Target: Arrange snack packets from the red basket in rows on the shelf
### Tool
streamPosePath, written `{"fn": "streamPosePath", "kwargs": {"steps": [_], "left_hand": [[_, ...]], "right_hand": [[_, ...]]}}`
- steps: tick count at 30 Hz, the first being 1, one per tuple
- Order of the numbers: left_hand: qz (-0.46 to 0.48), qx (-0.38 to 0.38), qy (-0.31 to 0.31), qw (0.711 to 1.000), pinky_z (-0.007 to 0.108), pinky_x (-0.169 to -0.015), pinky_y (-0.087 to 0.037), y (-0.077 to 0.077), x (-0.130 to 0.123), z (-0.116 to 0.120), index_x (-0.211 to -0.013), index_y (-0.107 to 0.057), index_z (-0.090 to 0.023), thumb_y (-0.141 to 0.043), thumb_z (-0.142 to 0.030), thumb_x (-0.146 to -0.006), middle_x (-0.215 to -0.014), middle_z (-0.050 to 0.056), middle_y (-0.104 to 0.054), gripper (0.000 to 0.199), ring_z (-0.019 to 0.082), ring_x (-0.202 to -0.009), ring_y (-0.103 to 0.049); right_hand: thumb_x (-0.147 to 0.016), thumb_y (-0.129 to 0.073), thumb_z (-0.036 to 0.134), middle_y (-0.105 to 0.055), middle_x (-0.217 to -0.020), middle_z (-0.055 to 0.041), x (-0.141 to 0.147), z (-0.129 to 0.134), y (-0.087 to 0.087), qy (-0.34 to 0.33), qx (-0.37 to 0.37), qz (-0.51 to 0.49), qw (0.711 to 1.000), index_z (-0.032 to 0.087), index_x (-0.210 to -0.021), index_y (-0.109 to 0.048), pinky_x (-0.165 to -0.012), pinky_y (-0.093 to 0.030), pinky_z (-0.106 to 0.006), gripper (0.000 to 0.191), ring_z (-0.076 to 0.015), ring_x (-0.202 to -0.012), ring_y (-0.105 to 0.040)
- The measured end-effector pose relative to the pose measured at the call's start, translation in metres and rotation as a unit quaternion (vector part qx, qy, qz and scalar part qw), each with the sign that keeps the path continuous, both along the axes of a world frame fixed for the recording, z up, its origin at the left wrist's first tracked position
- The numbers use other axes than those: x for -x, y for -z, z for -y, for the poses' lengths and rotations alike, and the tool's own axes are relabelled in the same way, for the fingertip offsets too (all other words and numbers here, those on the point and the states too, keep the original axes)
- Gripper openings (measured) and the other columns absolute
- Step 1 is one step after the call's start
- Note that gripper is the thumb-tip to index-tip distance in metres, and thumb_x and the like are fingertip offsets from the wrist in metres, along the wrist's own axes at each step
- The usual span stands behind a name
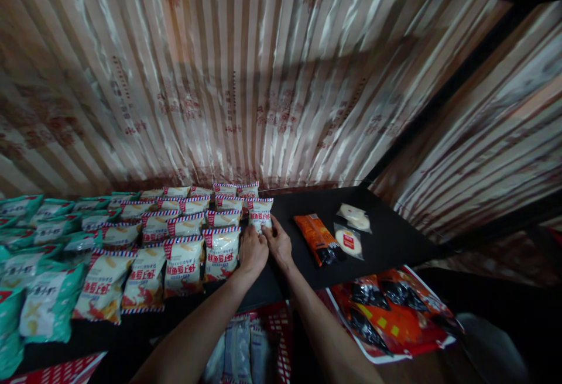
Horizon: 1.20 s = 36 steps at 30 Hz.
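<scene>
Both my hands meet at a white snack bag with a striped top edge, at the right end of the rows of similar bags. My left hand is closed at the bag's lower left part. My right hand grips its lower right side, the thumb on the front. Just left of my left hand stands another white bag of the front row. An orange and black packet lies on the black table to the right of my right hand.
Green bags fill the table's left end. Two clear packs of round white pieces lie at the right. Below the front edge are a red basket with packets and a box of orange bags. A striped curtain hangs behind.
</scene>
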<state>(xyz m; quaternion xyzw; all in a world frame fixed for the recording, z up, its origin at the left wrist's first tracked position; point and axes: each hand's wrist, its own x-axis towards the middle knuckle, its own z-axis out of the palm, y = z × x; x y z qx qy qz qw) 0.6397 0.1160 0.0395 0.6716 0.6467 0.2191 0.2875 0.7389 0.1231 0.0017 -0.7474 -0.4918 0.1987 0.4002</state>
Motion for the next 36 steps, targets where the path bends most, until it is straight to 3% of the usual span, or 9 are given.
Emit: {"fn": "streamPosePath", "kwargs": {"steps": [14, 21, 27, 32, 36], "left_hand": [[0.019, -0.011, 0.002, 1.000, 0.032, -0.099, -0.037, 0.005, -0.001, -0.003, -0.118, -0.054, -0.008, -0.038, -0.020, -0.086, -0.124, 0.017, -0.056, 0.037, 0.023, -0.116, -0.052], [0.016, -0.008, -0.019, 1.000, 0.034, -0.103, -0.033, 0.004, 0.000, -0.004, -0.127, -0.046, -0.005, -0.038, -0.019, -0.085, -0.134, 0.019, -0.048, 0.045, 0.025, -0.124, -0.044], [-0.005, -0.005, -0.028, 1.000, 0.037, -0.106, -0.030, 0.007, -0.002, 0.003, -0.128, -0.047, -0.008, -0.041, -0.021, -0.083, -0.139, 0.019, -0.041, 0.047, 0.027, -0.130, -0.038], [0.000, -0.052, -0.023, 0.998, 0.043, -0.109, -0.025, 0.013, -0.005, 0.009, -0.129, -0.045, -0.009, -0.043, -0.019, -0.081, -0.144, 0.019, -0.034, 0.049, 0.030, -0.136, -0.027], [0.000, -0.072, -0.009, 0.997, 0.043, -0.110, -0.024, 0.017, -0.005, 0.009, -0.129, -0.045, -0.007, -0.042, -0.019, -0.082, -0.145, 0.019, -0.033, 0.049, 0.029, -0.137, -0.023]], "right_hand": [[-0.081, -0.048, 0.044, -0.070, -0.099, -0.0048, -0.001, 0.001, -0.003, 0.006, 0.001, 0.015, 1.000, 0.022, -0.129, -0.052, -0.075, -0.050, -0.030, 0.053, -0.0209, -0.086, -0.065], [-0.082, -0.049, 0.044, -0.070, -0.102, -0.0034, 0.001, -0.013, -0.011, -0.034, 0.021, 0.024, 0.999, 0.025, -0.129, -0.052, -0.078, -0.049, -0.029, 0.051, -0.0203, -0.089, -0.064], [-0.082, -0.049, 0.042, -0.070, -0.094, -0.0044, -0.002, -0.018, -0.001, -0.076, 0.027, 0.032, 0.996, 0.023, -0.125, -0.057, -0.075, -0.050, -0.029, 0.048, -0.0208, -0.083, -0.065], [-0.081, -0.051, 0.038, -0.070, -0.093, -0.0040, -0.002, -0.021, 0.005, -0.091, -0.011, 0.007, 0.996, 0.023, -0.123, -0.059, -0.073, -0.050, -0.029, 0.046, -0.0195, -0.080, -0.064], [-0.081, -0.050, 0.036, -0.069, -0.091, -0.0040, -0.001, -0.022, 0.006, -0.103, -0.001, 0.000, 0.995, 0.023, -0.124, -0.057, -0.073, -0.049, -0.028, 0.046, -0.0184, -0.078, -0.063]]}}
